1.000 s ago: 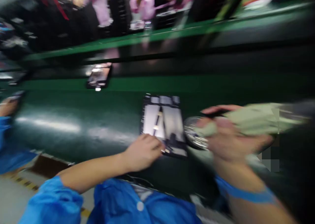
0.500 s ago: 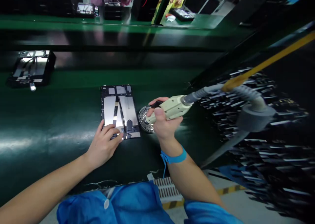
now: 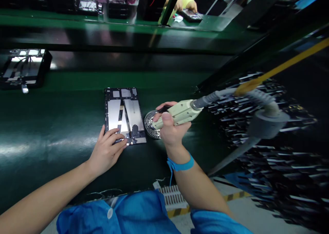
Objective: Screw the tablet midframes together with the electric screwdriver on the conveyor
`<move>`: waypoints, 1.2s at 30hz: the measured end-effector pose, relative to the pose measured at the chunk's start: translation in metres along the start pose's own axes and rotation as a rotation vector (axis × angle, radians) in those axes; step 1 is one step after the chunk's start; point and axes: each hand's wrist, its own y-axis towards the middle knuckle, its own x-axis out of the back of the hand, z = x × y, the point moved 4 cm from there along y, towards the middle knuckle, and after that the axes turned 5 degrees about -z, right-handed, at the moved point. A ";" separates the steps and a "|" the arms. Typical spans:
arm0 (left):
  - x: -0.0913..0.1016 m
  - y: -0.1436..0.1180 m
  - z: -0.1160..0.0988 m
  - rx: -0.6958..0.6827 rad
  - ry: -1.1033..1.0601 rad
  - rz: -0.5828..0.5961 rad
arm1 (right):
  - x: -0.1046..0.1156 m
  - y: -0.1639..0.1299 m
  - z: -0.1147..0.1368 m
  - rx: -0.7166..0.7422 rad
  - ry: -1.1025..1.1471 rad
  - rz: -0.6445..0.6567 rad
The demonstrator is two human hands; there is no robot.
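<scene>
An opened tablet (image 3: pixel 132 114) lies flat on the green bench, its inner metal plates and dark flex cables showing. My left hand (image 3: pixel 106 153) rests on its lower left corner, fingers stretched out over the edge. In my right hand (image 3: pixel 171 129) is a pale green electric screwdriver (image 3: pixel 183 111), held tilted with its front end down to the left. That end is over a round perforated metal dish (image 3: pixel 149 124) just right of the tablet. My fingers partly hide the dish, and I cannot tell whether the tip touches it.
A stack of opened tablets (image 3: pixel 24 68) stands at the far left. The screwdriver's grey cable (image 3: pixel 224 93) runs right, tied to a yellow strap (image 3: pixel 290 62). Racks of dark panels (image 3: pixel 290 179) fill the right side. Across a raised ledge, co-workers' hands (image 3: pixel 191 6) handle devices.
The view has shifted slightly, so the tablet stack sits farther left. My hands keep nearly the same places. Across the ledge, the hands by the yellow sleeves have come down onto a device.
</scene>
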 end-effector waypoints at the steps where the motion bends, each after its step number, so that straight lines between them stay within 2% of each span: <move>1: -0.001 0.001 0.001 0.004 -0.003 -0.005 | -0.001 0.001 0.004 0.005 -0.004 -0.014; 5: -0.003 0.004 0.004 0.012 -0.002 -0.002 | -0.015 -0.006 0.027 0.008 0.085 -0.004; 10: -0.004 0.005 0.005 0.018 -0.006 0.003 | -0.049 -0.033 0.039 -0.106 0.229 0.227; 13: -0.003 0.005 0.005 0.018 -0.006 -0.005 | -0.058 -0.044 0.036 -0.146 0.288 0.312; 17: -0.003 0.006 0.003 0.019 -0.001 0.008 | -0.057 -0.046 0.032 -0.159 0.300 0.322; 26: -0.002 0.006 0.003 0.016 0.006 0.031 | -0.055 -0.049 0.032 -0.057 0.195 0.354; 32: -0.002 0.003 0.005 -0.011 0.017 0.015 | -0.057 -0.051 0.033 -0.071 0.200 0.366; 34: -0.003 0.003 0.006 -0.019 0.015 0.011 | -0.051 -0.044 0.034 -0.059 0.211 0.337; 36: -0.004 0.002 0.006 -0.017 0.011 0.014 | -0.038 -0.032 0.034 -0.012 0.176 0.235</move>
